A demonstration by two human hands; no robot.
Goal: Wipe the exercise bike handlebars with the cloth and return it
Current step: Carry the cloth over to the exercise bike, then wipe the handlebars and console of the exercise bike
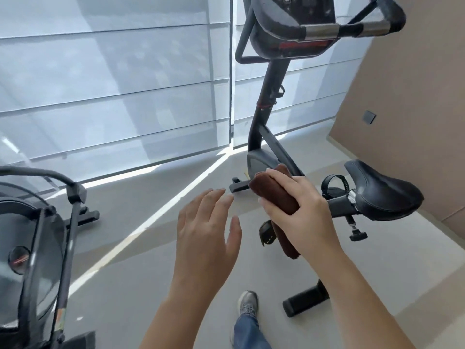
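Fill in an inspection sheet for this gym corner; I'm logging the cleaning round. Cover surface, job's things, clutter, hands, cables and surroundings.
surface: grey floor, sunlit stripes across it.
job's things: brown cloth folded, held low beside the saddle; handlebars above, cloth not on them.
clutter: nothing seen.
hands: right hand grips the cloth; left hand open, holding nothing.
cables: red cord wound round the bike's post; kind unclear.
surroundings: blinds, tan wall, second machine at left.

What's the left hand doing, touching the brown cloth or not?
Apart. The head view shows floor between the left hand and the cloth; only the right hand holds it.
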